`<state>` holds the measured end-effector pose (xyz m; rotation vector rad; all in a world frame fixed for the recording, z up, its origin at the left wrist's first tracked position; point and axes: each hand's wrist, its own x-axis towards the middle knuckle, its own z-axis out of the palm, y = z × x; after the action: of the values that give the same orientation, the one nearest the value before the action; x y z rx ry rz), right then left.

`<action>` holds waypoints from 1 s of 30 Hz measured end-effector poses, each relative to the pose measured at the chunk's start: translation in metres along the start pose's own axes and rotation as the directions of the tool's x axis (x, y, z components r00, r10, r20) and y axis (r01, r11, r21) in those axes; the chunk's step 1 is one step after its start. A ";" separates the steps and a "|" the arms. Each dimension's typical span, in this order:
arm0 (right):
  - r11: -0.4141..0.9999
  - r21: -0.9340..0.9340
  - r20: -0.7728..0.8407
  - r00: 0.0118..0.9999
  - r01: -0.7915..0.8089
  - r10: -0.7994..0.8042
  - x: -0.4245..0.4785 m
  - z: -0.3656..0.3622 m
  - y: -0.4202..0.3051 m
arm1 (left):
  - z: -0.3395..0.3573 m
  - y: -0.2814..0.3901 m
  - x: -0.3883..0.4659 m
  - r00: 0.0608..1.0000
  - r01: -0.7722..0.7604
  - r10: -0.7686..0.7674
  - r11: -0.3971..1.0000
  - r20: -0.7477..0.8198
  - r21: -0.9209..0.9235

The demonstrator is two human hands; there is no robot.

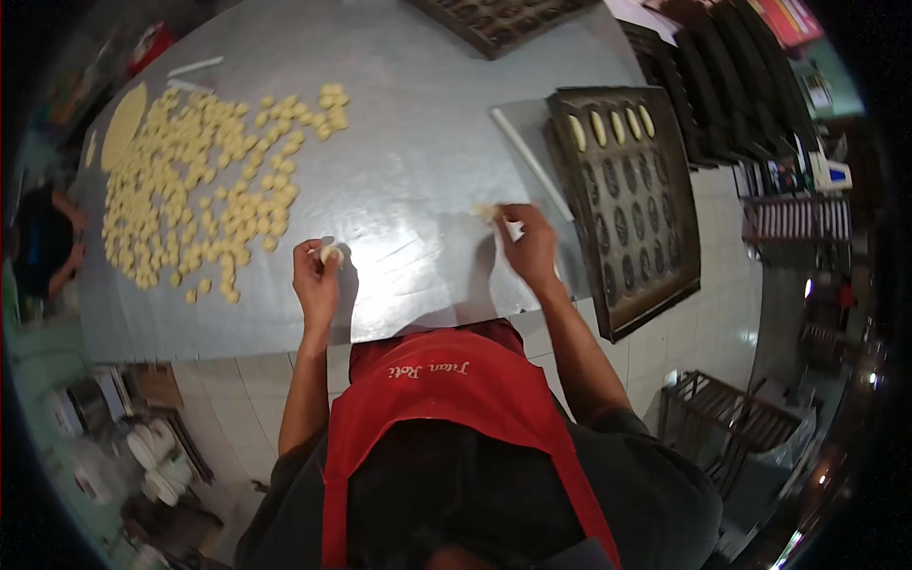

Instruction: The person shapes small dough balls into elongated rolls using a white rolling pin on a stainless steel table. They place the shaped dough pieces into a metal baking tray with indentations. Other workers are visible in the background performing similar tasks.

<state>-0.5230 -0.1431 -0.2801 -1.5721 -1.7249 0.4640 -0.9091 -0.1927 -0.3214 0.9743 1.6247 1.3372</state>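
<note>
A small round piece of pale dough (330,254) is pinched between the thumb and fingers of my left hand (315,278), just above the metal tabletop (406,178). Off to the right, the fingertips of my right hand (527,242) close on another dough piece (486,211), which looks thin and blurred. Many small dough balls (263,206) are spread across the left of the table. Beside my right hand stands a dark baking tray (595,206) with oval moulds. Slim, elongated dough pieces (618,128) fill its far row.
A white rod (531,164) lies along the tray's left side. Another mould tray (491,46) sits at the far edge. A flat dough slab (123,128) lies at far left, near another person (46,242). Dark trays (727,78) are stacked at right; a rack (734,413) stands behind.
</note>
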 end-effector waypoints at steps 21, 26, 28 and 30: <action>0.946 -0.321 0.123 0.989 -0.040 0.084 0.043 0.026 0.072 | 0.163 0.016 -0.053 0.779 -0.624 0.318 0.478 0.541 0.619; 0.882 0.052 0.359 0.815 0.469 -0.455 0.006 0.035 0.041 | 0.161 0.031 -0.029 0.811 -0.582 0.343 0.391 0.474 0.713; 0.872 0.138 0.316 0.813 0.471 -0.489 0.038 0.054 0.036 | 0.169 0.031 0.007 0.829 -0.543 0.365 0.339 0.424 0.768; 0.897 0.104 0.243 0.863 0.430 -0.442 0.066 0.060 0.027 | 0.173 0.044 0.040 0.808 -0.550 0.401 0.254 0.431 0.795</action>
<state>-0.5460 -0.0623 -0.3200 -1.0678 -2.1825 0.4901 -0.7622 -0.0851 -0.3034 2.3519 2.0245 0.5327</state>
